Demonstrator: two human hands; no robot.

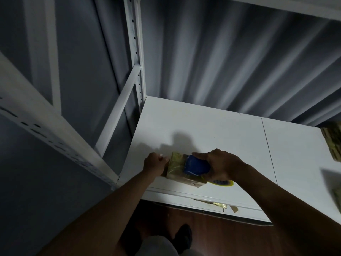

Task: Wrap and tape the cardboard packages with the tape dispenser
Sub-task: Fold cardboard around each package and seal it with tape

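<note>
One cardboard package, already shiny with yellowish tape, lies near the front edge of the white counter, in the lower middle of the frame. The left hand grips its left end, fingers curled round the edge. The right hand holds one blue tape dispenser in a closed grip and presses it onto the top of the package; the yellow-rimmed tape roll shows just below the hand, at the package's right end.

At the right edge of the frame there are two more taped bundles: one stack stands on the counter at mid-height, and a second one, blurred, sits lower down, only partly in view. Under the counter's front edge, one scrap of crumpled tape and cardboard sticks out.

A white metal shelf frame with punched holes rises at the upper left, and a grey curtain hangs behind the counter. At the bottom of the frame one dark shoe rests on a brown floor.
</note>
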